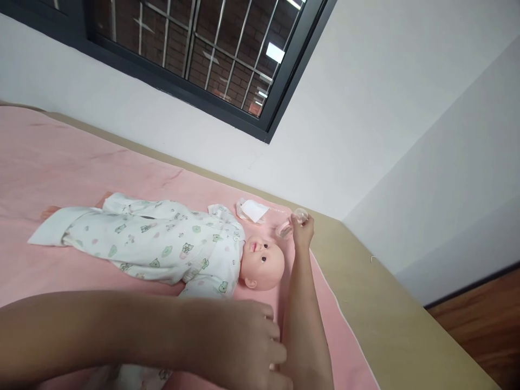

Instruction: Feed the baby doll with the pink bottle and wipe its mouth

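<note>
Across the pink sheet lies the doll; at far right, your right hand has its grip around a clear rounded piece; your left hand curls near, grip uncertain.

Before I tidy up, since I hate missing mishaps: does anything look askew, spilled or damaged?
One small oddity: on the clothed, bald pink doll, the nearer wide white trouser cuff looks askew, reaching past its pink foot. No spill or damage is visible.
</note>
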### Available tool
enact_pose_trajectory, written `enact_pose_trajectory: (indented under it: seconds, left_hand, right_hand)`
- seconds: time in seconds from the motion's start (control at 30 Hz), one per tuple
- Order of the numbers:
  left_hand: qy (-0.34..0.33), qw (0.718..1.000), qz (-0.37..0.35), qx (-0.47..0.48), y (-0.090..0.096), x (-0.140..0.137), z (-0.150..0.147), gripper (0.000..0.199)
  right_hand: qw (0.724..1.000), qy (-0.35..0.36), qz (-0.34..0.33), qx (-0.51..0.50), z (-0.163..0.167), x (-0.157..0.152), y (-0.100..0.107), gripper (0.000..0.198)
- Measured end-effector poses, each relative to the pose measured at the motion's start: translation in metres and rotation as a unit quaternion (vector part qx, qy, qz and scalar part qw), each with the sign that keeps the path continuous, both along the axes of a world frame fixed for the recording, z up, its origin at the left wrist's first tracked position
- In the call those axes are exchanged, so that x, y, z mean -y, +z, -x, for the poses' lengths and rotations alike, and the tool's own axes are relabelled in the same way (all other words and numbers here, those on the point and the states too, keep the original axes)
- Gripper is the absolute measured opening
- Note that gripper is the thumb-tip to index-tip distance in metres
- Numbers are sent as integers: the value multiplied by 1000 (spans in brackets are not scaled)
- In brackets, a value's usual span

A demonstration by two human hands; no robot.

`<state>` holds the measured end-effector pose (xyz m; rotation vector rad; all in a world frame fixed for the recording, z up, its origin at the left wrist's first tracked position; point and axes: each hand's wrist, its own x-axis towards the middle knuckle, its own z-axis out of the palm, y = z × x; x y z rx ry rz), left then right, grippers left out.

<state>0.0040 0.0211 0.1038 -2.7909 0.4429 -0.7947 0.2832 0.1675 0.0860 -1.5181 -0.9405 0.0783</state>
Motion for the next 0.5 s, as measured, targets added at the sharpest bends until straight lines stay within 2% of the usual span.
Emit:
enact_pose_trajectory:
  seconds: [0.03, 0.13, 0.2, 0.27, 0.37, 0.43, 0.5]
  left_hand:
    - [-1, 1000, -9, 11, 11, -7, 3, 24]
    - [60, 995, -33, 67, 40, -38, 17, 23]
    - [122, 987, -3, 106, 55, -61, 31, 23]
    - [189, 969, 87, 132, 65, -83, 46, 24]
    - [275, 913, 255, 160, 73, -106, 63, 32]
    - [293, 881, 335, 165, 75, -114, 70, 46]
    - [283, 865, 386, 152, 76, -118, 74, 60]
  right_hand:
    - [1000, 16, -23, -5, 3, 0, 6, 62]
    - [991, 81, -100, -39, 19, 2, 31, 62]
    - [977, 142, -137, -79, 34, 8, 50, 62]
    - [955, 225, -143, -127, 53, 18, 69, 60]
    - [924, 331, -125, -145, 88, 37, 89, 52]
    - [908, 381, -103, -137, 111, 49, 96, 51]
    - [895, 423, -66, -127, 131, 58, 99, 52]
